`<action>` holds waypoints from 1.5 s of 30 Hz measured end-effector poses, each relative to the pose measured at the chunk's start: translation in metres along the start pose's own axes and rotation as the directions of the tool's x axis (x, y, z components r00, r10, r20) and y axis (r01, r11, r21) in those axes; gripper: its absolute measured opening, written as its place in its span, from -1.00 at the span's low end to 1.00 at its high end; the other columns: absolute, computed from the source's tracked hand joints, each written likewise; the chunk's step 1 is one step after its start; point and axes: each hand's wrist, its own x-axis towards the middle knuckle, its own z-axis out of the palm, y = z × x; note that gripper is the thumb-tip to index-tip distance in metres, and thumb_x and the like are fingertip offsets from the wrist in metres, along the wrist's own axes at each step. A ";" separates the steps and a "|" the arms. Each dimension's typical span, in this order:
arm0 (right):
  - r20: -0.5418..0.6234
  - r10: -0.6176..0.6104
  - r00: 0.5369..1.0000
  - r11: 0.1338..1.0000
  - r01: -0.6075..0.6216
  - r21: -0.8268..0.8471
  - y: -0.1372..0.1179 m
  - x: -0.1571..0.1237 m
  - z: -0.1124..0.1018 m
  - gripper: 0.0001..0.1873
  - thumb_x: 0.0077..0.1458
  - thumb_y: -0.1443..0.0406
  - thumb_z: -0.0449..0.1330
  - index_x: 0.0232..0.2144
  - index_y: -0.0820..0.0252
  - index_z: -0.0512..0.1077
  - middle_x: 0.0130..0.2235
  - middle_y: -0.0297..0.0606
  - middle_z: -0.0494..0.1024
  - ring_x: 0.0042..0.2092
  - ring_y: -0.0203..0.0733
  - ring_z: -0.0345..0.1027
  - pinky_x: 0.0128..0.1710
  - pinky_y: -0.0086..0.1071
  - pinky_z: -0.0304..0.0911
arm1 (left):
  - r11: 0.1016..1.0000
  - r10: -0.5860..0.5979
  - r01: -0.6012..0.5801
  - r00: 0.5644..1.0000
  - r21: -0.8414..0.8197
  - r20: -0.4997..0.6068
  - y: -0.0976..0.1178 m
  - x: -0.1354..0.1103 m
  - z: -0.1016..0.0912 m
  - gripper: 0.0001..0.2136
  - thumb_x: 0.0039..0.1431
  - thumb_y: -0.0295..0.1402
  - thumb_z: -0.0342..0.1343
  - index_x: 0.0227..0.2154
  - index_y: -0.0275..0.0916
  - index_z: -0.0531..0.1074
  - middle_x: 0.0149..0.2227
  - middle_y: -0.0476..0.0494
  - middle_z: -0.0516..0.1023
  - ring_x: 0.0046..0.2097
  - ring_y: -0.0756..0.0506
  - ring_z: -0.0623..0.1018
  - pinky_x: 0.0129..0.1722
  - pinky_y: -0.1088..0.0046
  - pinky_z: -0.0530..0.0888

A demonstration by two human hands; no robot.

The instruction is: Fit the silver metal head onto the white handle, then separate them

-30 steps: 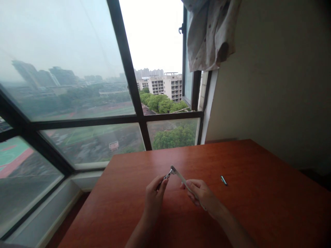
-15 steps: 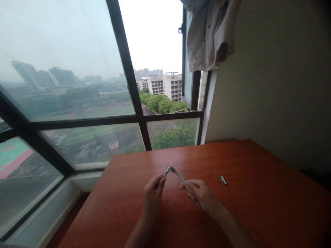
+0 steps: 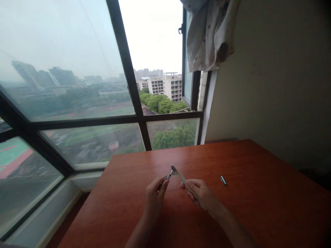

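Note:
Both my hands are above the reddish wooden table [image 3: 258, 206]. My right hand [image 3: 201, 194] is closed round the pale handle of a slim tool that looks like a razor [image 3: 181, 177], its head pointing up and away. My left hand [image 3: 155, 196] pinches a small dark metal part [image 3: 168, 177] right at that head. What the small part is, I cannot make out. A small teal and silver piece [image 3: 223, 180] lies on the table to the right of my right hand.
A large window with dark frames [image 3: 129, 79] runs along the far and left sides of the table. A pale garment [image 3: 210, 32] hangs at the top near the window corner. A plain wall [image 3: 279, 86] stands on the right.
My hands stayed in about the same place. The tool's head dipped slightly half a second ago and is back up now; my left fingers stay pinched at it.

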 end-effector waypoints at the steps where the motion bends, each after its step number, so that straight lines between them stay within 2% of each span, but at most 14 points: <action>1: 0.004 0.000 1.000 1.000 0.000 -0.002 0.000 0.000 0.000 -0.42 0.07 -0.12 0.07 -0.33 0.32 0.46 -0.67 -0.51 0.19 -0.72 -0.49 -0.05 -0.75 -0.55 -0.15 | 1.000 -0.015 0.015 1.000 -0.015 -0.010 0.000 0.000 0.000 -0.73 0.15 -0.20 0.08 -0.29 -0.31 0.56 -0.41 -0.13 0.55 -0.40 -0.07 0.47 -0.43 0.52 0.37; 11: 0.068 0.036 0.997 0.999 -0.036 -0.003 0.002 -0.002 0.000 -0.45 0.09 -0.08 0.07 -0.30 0.33 0.48 -0.66 -0.51 0.19 -0.72 -0.49 -0.05 -0.78 -0.58 -0.14 | 0.983 -0.158 0.141 0.977 -0.120 -0.141 0.000 0.007 -0.009 -0.65 0.12 -0.11 0.09 -0.29 -0.33 0.55 -0.54 -0.01 0.37 -0.46 -0.03 0.36 -0.47 0.53 0.30; 20: 0.058 0.044 0.997 0.998 -0.047 0.042 0.004 -0.002 0.003 -0.46 0.08 -0.08 0.09 -0.30 0.33 0.48 -0.67 -0.52 0.18 -0.74 -0.50 -0.07 -0.80 -0.58 -0.18 | 0.992 -0.115 0.107 0.984 -0.068 -0.136 -0.005 0.004 -0.008 -0.70 0.13 -0.17 0.09 -0.25 -0.30 0.54 -0.47 -0.07 0.47 -0.40 -0.08 0.43 -0.43 0.52 0.32; 24: 0.023 0.049 0.999 0.997 -0.050 0.059 0.007 -0.001 0.003 -0.47 0.10 -0.07 0.08 -0.29 0.32 0.47 -0.68 -0.53 0.19 -0.74 -0.50 -0.06 -0.79 -0.58 -0.16 | 0.998 -0.059 0.056 0.993 -0.027 -0.100 -0.006 0.003 -0.006 -0.75 0.15 -0.22 0.09 -0.27 -0.28 0.55 -0.39 -0.11 0.54 -0.38 -0.08 0.45 -0.41 0.51 0.33; 31: -0.035 0.017 0.999 1.000 -0.017 -0.009 0.006 0.002 -0.002 -0.42 0.06 -0.12 0.08 -0.30 0.32 0.48 -0.68 -0.51 0.19 -0.72 -0.49 -0.06 -0.76 -0.55 -0.13 | 1.000 -0.002 0.002 0.999 -0.006 0.052 0.001 0.003 -0.004 -0.78 0.16 -0.26 0.10 -0.28 -0.28 0.55 -0.39 -0.13 0.55 -0.38 -0.09 0.46 -0.40 0.51 0.32; 35: -0.043 -0.003 0.999 0.998 0.001 -0.064 0.006 0.001 -0.005 -0.42 0.07 -0.11 0.07 -0.30 0.32 0.49 -0.67 -0.50 0.19 -0.70 -0.47 -0.04 -0.74 -0.55 -0.11 | 0.996 -0.066 0.068 0.997 -0.051 0.045 0.001 0.004 -0.003 -0.74 0.15 -0.21 0.09 -0.28 -0.30 0.56 -0.42 -0.11 0.53 -0.40 -0.08 0.43 -0.41 0.51 0.31; 42: -0.046 -0.037 0.998 0.992 0.031 -0.121 0.011 0.003 -0.004 -0.45 0.12 -0.05 0.06 -0.27 0.35 0.51 -0.64 -0.46 0.20 -0.65 -0.44 0.00 -0.70 -0.53 -0.10 | 0.973 -0.184 0.171 0.981 -0.158 -0.069 0.001 0.006 -0.007 -0.68 0.12 -0.12 0.11 -0.30 -0.32 0.55 -0.53 -0.02 0.36 -0.46 -0.02 0.31 -0.48 0.53 0.23; 45: -0.071 -0.088 0.994 0.982 0.074 -0.173 0.009 0.002 -0.003 -0.48 0.13 -0.02 0.07 -0.27 0.35 0.52 -0.62 -0.45 0.19 -0.62 -0.42 0.03 -0.66 -0.52 -0.06 | 0.924 -0.250 0.241 0.968 -0.297 0.010 -0.002 0.006 -0.007 -0.66 0.07 -0.09 0.15 -0.33 -0.33 0.53 -0.57 0.03 0.26 -0.51 0.03 0.25 -0.55 0.56 0.16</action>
